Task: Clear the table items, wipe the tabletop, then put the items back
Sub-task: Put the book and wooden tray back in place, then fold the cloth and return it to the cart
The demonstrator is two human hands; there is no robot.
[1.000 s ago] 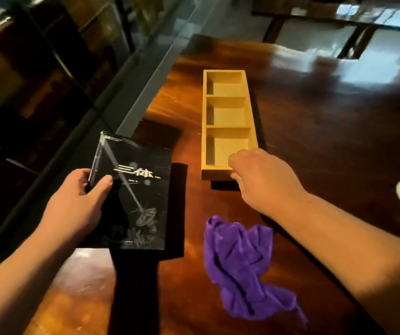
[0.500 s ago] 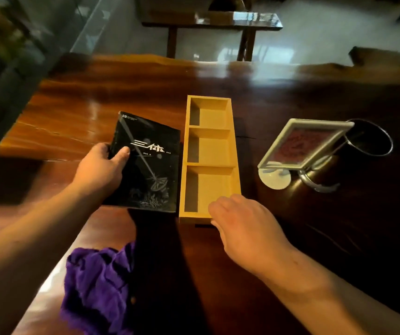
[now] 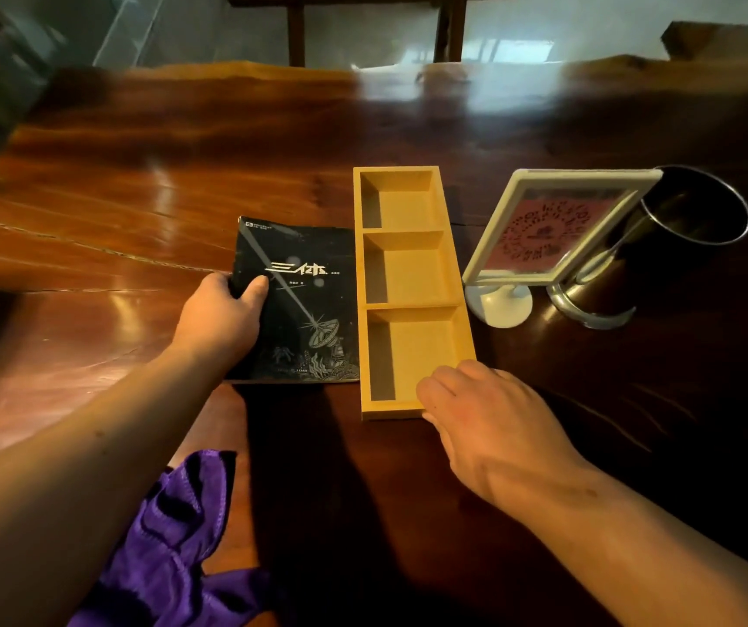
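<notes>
A black book [image 3: 306,310] lies flat on the dark wooden table [image 3: 137,219], its right edge against a pale wooden tray [image 3: 408,273] with three empty compartments. My left hand [image 3: 220,316] grips the book's left edge, thumb on the cover. My right hand [image 3: 476,418] rests on the tray's near right corner, fingers curled over the rim. A crumpled purple cloth [image 3: 173,549] lies at the near edge, partly under my left forearm.
Right of the tray stands a tilted white-framed sign [image 3: 557,228] on a round base. A shiny metal cup [image 3: 679,237] stands just behind it. Beyond the table's far edge are a glossy floor and the legs of another table [image 3: 295,33].
My left hand brought the book from the table's left edge and laid it flat beside the tray. My right hand stayed on the tray's near corner. The view swung right, showing the sign and cup.
</notes>
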